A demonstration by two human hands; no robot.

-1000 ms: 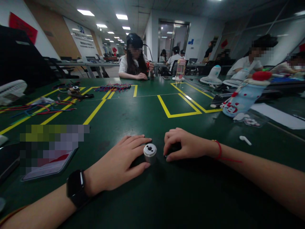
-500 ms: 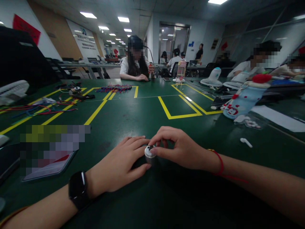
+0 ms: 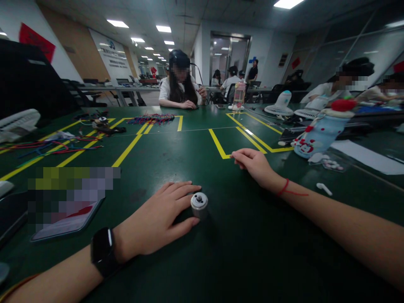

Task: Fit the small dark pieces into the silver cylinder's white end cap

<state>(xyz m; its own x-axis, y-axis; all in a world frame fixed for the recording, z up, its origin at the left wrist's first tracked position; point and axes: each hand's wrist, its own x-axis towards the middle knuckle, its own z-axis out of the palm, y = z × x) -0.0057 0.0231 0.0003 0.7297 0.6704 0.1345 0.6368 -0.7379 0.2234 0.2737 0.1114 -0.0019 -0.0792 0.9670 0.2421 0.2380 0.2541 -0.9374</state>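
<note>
Right hand [image 3: 254, 166], at metal cylinder's [image 3: 199, 208] top half a second ago, now well apart from it, farther across desk [image 3: 240, 256], beside yellow tape [image 3: 217, 143]; fingertips pinched together, cannot tell whether around anything. Small piece [image 3: 199, 198] appears mid-top, where dark hole showed one second ago. Left hand [image 3: 159, 219] unmoved, palm down, lightly grasping upright cylinder between thumb and forefinger.

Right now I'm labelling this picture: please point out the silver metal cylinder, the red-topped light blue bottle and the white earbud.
Silver metal cylinder [image 3: 200, 206]: head view, near the top's front edge.
Red-topped light blue bottle [image 3: 325, 132]: head view, blue body.
White earbud [image 3: 324, 188]: head view, about mid-length.
</note>
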